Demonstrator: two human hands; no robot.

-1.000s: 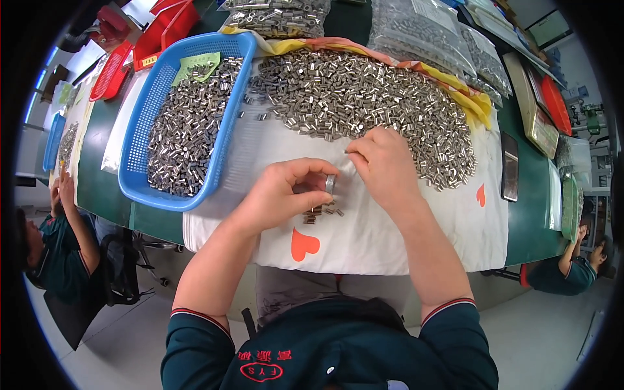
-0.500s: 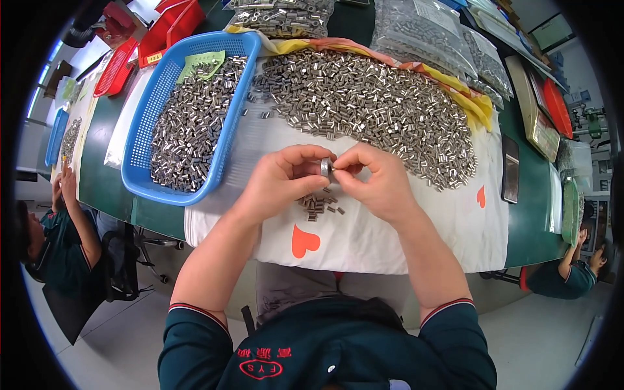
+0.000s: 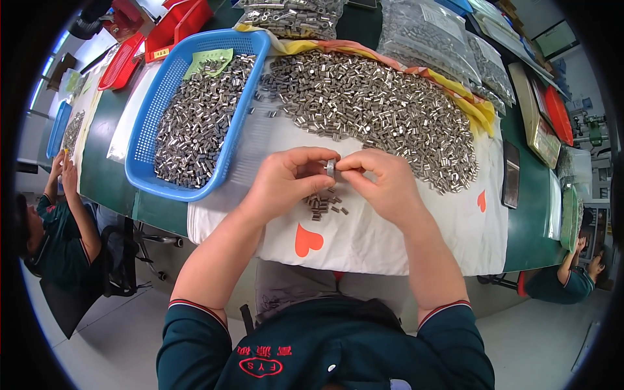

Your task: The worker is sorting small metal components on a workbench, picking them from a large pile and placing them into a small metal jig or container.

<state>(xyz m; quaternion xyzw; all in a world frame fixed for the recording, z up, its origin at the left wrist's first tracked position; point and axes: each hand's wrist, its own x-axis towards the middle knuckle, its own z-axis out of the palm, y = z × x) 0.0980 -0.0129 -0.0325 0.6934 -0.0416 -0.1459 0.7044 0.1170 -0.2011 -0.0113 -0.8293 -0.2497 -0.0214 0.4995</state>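
My left hand (image 3: 281,183) grips a small round metal ring-shaped piece (image 3: 331,168) between thumb and fingers. From the other side, the pinched fingertips of my right hand (image 3: 385,185) meet this piece; whatever they hold is too small to make out. Under the hands, a little group of short metal sleeves (image 3: 318,208) lies on a white cloth (image 3: 364,244) with red hearts. Beyond them spreads a large heap of similar sleeves (image 3: 377,107). To the left, a blue perforated basket (image 3: 138,156) holds many more, with a green paper slip (image 3: 218,60) on top.
Clear bags of metal parts (image 3: 426,32) stand behind the heap's yellow-orange cloth edge (image 3: 478,110). A dark phone (image 3: 511,174) lies at right on the green table (image 3: 530,224). Red bins (image 3: 179,29) are at far left. One person sits at each side.
The ring-shaped piece has turned slightly and shifted a little right. My right fingertips have drawn back slightly from its centre. The whole view has shifted a little.
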